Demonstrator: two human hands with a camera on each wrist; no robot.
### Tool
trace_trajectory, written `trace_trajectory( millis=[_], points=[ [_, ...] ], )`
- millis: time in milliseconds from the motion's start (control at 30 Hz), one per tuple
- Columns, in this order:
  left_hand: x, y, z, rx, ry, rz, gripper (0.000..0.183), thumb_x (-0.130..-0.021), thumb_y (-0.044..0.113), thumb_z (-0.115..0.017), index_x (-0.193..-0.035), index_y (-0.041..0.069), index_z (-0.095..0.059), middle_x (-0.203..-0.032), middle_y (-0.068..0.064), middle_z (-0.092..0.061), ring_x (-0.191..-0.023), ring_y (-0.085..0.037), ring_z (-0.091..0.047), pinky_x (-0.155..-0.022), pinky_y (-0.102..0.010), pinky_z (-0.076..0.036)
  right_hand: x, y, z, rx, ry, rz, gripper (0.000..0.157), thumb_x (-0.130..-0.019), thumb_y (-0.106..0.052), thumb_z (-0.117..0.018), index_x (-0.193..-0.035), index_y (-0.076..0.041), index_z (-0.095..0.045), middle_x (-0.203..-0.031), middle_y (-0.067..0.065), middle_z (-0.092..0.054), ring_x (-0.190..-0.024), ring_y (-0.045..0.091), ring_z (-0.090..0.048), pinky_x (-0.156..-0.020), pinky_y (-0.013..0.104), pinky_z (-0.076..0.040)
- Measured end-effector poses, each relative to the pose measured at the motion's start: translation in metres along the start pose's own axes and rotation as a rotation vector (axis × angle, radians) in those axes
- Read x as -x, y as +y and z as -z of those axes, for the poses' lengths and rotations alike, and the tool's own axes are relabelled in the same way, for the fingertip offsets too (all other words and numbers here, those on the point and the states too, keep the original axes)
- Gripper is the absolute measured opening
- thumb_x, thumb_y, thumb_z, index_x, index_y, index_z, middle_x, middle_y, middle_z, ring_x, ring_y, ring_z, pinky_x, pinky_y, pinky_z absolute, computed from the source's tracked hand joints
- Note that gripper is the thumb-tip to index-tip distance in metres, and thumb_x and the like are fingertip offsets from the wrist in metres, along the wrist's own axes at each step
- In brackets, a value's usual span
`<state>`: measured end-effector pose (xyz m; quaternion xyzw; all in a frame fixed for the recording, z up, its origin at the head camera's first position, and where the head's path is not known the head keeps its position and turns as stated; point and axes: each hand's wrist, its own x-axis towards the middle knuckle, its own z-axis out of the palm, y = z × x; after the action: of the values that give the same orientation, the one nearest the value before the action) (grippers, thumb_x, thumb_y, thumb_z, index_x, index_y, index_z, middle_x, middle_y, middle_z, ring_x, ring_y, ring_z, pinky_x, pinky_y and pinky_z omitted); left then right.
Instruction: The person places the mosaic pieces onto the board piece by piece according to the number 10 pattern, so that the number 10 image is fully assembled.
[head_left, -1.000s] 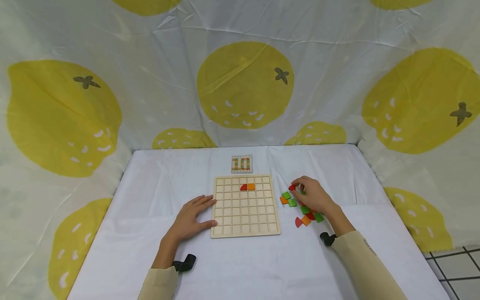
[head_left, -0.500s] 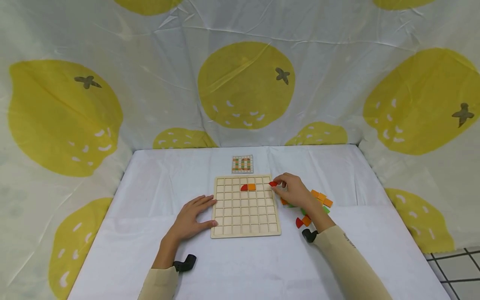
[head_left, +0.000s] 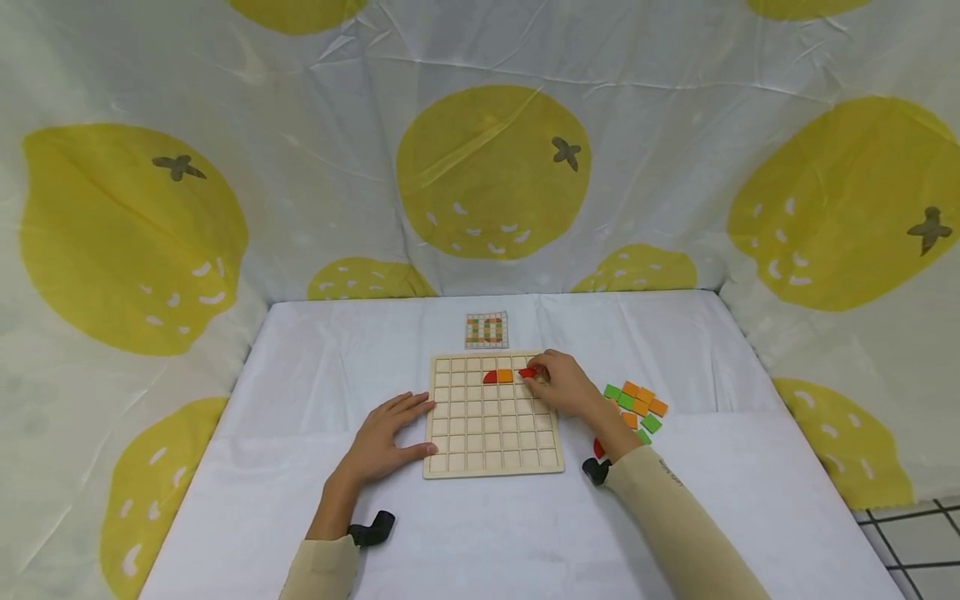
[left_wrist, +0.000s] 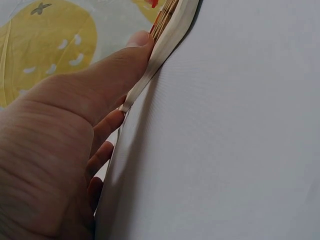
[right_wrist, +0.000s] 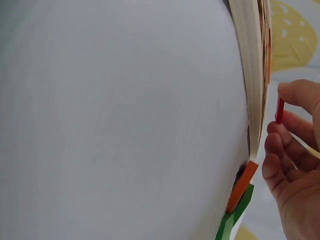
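Observation:
A light wooden grid board (head_left: 491,429) lies on the table. My left hand (head_left: 384,437) rests along its left edge, fingers stretched out and thumb lower down; in the left wrist view the thumb (left_wrist: 135,42) touches the frame. Near the top of the board a red quarter-circle tile (head_left: 491,377) and an orange square tile (head_left: 505,376) sit side by side in cells. Over the upper right cells, my right hand (head_left: 572,388) pinches another red tile (head_left: 527,372) between thumb and fingers. The right wrist view shows this tile (right_wrist: 279,111) edge-on.
Loose green and orange square tiles (head_left: 641,407) lie right of the board, partly behind the right forearm, with a red tile (head_left: 598,447) by the wrist. A small patterned card (head_left: 486,331) lies beyond the board. Lemon-print cloth (head_left: 491,171) hangs behind the table.
My right hand has carried the red tile leftward from the loose pile to above the board's upper right. More of the pile shows now. The left hand stays in place.

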<state>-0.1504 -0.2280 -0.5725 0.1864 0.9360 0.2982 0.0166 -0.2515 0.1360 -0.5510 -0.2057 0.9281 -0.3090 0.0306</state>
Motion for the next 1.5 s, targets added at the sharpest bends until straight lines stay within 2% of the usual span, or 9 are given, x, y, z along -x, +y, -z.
trace_trajectory(
  millis=[167,400,567,800,1200,1500],
  points=[
    [0.001,0.002,0.001,0.013,-0.003,0.005,0.079,-0.084,0.059,-0.078,-0.152,0.029,-0.054,-0.161,0.007,-0.046,-0.155,-0.030,-0.033,-0.122,-0.063,-0.026,-0.003,-0.005,-0.004,0.021,-0.003,-0.020,0.032,-0.095,-0.032,-0.074,-0.116,-0.008,-0.074,-0.103,0.001,-0.068,-0.084,0.015,-0.057,-0.077,0.031,-0.051],
    [0.001,0.003,0.001,0.005,0.003,0.000,0.079,-0.084,0.059,-0.078,-0.152,0.027,-0.054,-0.161,0.006,-0.046,-0.154,-0.031,-0.034,-0.122,-0.063,-0.026,-0.005,-0.009,-0.009,0.011,-0.016,-0.035,0.028,-0.095,-0.033,-0.076,-0.108,-0.008,-0.074,-0.093,0.000,-0.067,-0.081,0.014,-0.058,-0.075,0.031,-0.052],
    [-0.001,0.000,0.000,-0.006,0.009,-0.013,0.079,-0.083,0.061,-0.078,-0.151,0.028,-0.054,-0.161,0.007,-0.047,-0.154,-0.030,-0.035,-0.121,-0.063,-0.028,-0.005,-0.012,-0.010,0.021,-0.008,-0.052,0.030,-0.094,-0.033,-0.077,-0.108,-0.007,-0.074,-0.092,0.001,-0.067,-0.081,0.015,-0.057,-0.076,0.031,-0.052],
    [-0.001,-0.003,-0.001,-0.009,0.014,-0.021,0.079,-0.083,0.061,-0.078,-0.151,0.030,-0.054,-0.160,0.008,-0.047,-0.153,-0.030,-0.036,-0.121,-0.063,-0.028,-0.006,-0.014,-0.009,0.039,-0.007,-0.055,0.022,-0.094,-0.031,-0.077,-0.099,-0.010,-0.074,-0.087,0.000,-0.066,-0.078,0.014,-0.057,-0.074,0.032,-0.052],
    [0.000,0.000,0.001,-0.015,0.005,-0.010,0.079,-0.083,0.059,-0.078,-0.152,0.029,-0.054,-0.161,0.007,-0.047,-0.154,-0.030,-0.035,-0.121,-0.063,-0.028,-0.004,-0.017,-0.006,0.026,-0.019,-0.049,0.025,-0.095,-0.026,-0.075,-0.109,-0.005,-0.074,-0.096,0.004,-0.071,-0.085,0.015,-0.062,-0.081,0.035,-0.057],
    [0.000,-0.001,0.000,-0.023,0.000,-0.001,0.079,-0.083,0.062,-0.077,-0.152,0.030,-0.053,-0.161,0.008,-0.046,-0.154,-0.029,-0.034,-0.122,-0.062,-0.027,0.006,-0.015,0.003,-0.006,-0.006,-0.045,0.021,-0.095,-0.020,-0.074,-0.109,-0.004,-0.074,-0.091,0.003,-0.066,-0.080,0.015,-0.057,-0.076,0.031,-0.052]
  ],
)
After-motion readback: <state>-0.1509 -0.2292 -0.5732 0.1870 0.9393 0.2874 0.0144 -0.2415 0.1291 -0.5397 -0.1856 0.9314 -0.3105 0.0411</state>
